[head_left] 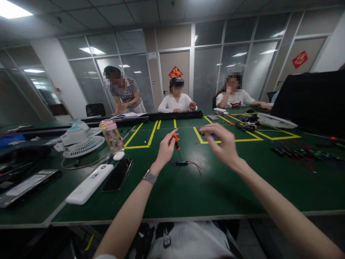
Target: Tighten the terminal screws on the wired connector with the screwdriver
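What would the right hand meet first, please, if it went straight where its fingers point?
Probably the orange-handled screwdriver at the left hand, though depth along that line is unclear.

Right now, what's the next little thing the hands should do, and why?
Perhaps lower the right hand to steady the small green board: that hand is raised and seems to hold nothing, while the left hand holds the orange screwdriver, whose tip appears to meet the board.
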A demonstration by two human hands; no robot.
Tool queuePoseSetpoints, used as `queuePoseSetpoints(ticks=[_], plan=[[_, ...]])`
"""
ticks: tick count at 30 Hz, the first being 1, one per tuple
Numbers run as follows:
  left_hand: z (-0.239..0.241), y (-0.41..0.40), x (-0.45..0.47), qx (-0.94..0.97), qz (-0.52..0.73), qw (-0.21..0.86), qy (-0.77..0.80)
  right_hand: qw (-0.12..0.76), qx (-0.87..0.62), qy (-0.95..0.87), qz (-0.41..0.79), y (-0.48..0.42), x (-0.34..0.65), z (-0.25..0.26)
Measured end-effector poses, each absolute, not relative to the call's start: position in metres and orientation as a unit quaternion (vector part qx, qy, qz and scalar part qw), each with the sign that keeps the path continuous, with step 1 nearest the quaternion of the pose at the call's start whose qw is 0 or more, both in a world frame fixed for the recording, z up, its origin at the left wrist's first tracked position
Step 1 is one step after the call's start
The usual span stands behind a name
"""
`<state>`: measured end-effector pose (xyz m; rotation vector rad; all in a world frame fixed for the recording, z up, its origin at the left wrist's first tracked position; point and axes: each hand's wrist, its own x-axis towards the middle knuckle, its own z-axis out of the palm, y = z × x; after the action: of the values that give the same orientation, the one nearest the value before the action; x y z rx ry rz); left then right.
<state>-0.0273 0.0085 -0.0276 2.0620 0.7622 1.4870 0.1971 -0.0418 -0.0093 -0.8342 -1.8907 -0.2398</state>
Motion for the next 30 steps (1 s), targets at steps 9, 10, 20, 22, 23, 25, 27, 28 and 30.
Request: queuePoseSetpoints(ticks=[9, 10, 20, 22, 23, 25, 27, 28, 30], plan=[[-0.028, 0.009, -0.022, 0.719, 0.564, 0.296, 0.277, 0.314, -0.457, -0.816, 0.165, 0.006, 0.146, -0.099], [-0.029, 0.008, -0.021, 0.724, 0.567, 0.277, 0.278, 0.307, -0.464, -0.818, 0.146, 0.004, 0.143, -0.102], [-0.027, 0.003, -0.02, 0.755, 0.552, 0.25, 0.25, 0.35, -0.439, -0.809, 0.175, 0.007, 0.148, -0.109], [-0.027, 0.003, -0.02, 0.745, 0.561, 0.251, 0.259, 0.357, -0.438, -0.805, 0.179, 0.008, 0.149, -0.112], [-0.027, 0.003, -0.019, 0.742, 0.566, 0.237, 0.269, 0.36, -0.439, -0.804, 0.18, 0.008, 0.15, -0.112], [-0.027, 0.002, -0.019, 0.74, 0.572, 0.215, 0.281, 0.363, -0.44, -0.801, 0.184, 0.008, 0.149, -0.112], [-0.026, 0.002, -0.019, 0.741, 0.569, 0.234, 0.27, 0.364, -0.442, -0.798, 0.189, 0.007, 0.149, -0.111], [-0.026, 0.002, -0.019, 0.74, 0.565, 0.257, 0.259, 0.363, -0.441, -0.798, 0.191, 0.006, 0.148, -0.111], [-0.026, 0.003, -0.019, 0.734, 0.561, 0.294, 0.245, 0.361, -0.437, -0.801, 0.192, 0.006, 0.149, -0.11]])
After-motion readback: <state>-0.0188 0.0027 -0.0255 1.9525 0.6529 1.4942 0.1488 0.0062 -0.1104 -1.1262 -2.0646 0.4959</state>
